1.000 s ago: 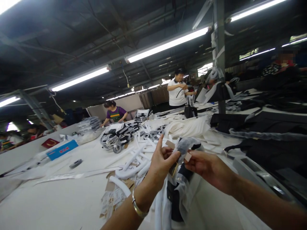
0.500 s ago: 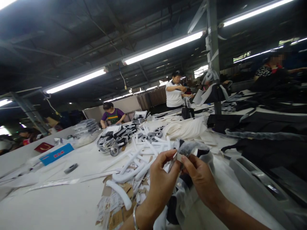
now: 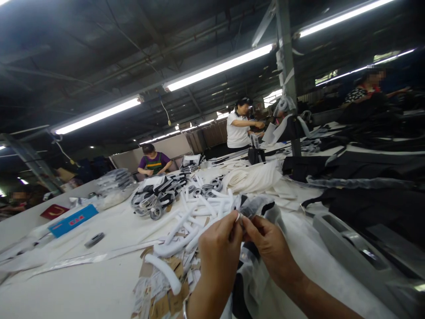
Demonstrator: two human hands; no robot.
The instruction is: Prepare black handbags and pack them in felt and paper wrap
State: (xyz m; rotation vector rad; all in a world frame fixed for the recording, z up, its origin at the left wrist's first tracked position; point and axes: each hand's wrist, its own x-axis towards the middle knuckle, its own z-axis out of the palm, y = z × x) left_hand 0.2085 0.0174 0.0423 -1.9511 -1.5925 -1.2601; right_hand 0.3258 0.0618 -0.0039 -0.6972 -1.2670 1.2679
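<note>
My left hand (image 3: 222,246) and my right hand (image 3: 270,241) meet in front of me, thumbs and fingers pinched together on a small white tag-like piece (image 3: 238,216). Most of that piece is hidden by my fingertips. Just behind and below the hands lies a bundle of black fabric in clear plastic (image 3: 262,207). White curved foam tubes (image 3: 172,246) are heaped left of my hands. Beneath them spread brown and white paper tags (image 3: 172,288).
Black-and-grey wrapped pieces (image 3: 159,195) are piled farther back. A blue box (image 3: 73,220) and a grey roll (image 3: 94,239) sit at left. At right are a grey plastic unit (image 3: 352,248) and black fabric (image 3: 372,212). Co-workers (image 3: 154,161) are beyond the table.
My left hand has turned and its fingers have curled in closer, so less of the white piece shows. The view has shifted slightly.
</note>
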